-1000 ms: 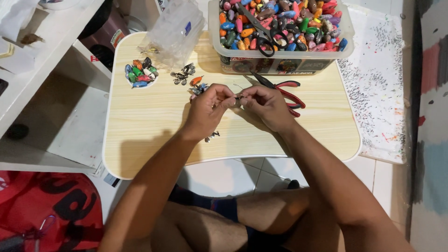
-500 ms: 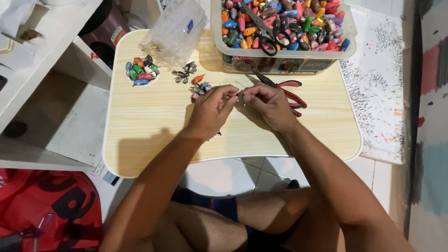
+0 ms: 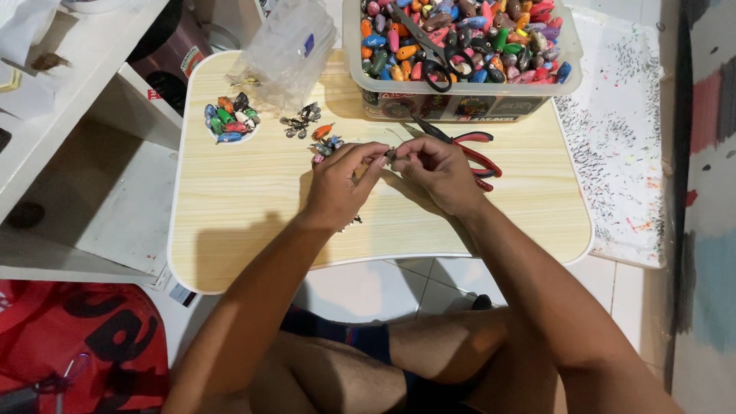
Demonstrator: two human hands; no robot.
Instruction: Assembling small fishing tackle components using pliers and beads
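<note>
Over a pale wooden lap table (image 3: 245,207), the left hand (image 3: 341,188) and right hand (image 3: 437,172) meet, both pinching a tiny metal piece (image 3: 390,154) between their fingertips. Red-handled pliers (image 3: 468,149) lie just beside the right hand, before a clear plastic tub of colourful beads (image 3: 460,84).

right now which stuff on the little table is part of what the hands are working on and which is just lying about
In use:
- left hand and right hand, fingertips pinching a small piece between them
- loose painted pieces just beyond the fingers
- small metal hooks

Lying about:
- red-handled pliers
- scissors on the full clear tub
- dish of painted pieces
- plastic bags
</note>
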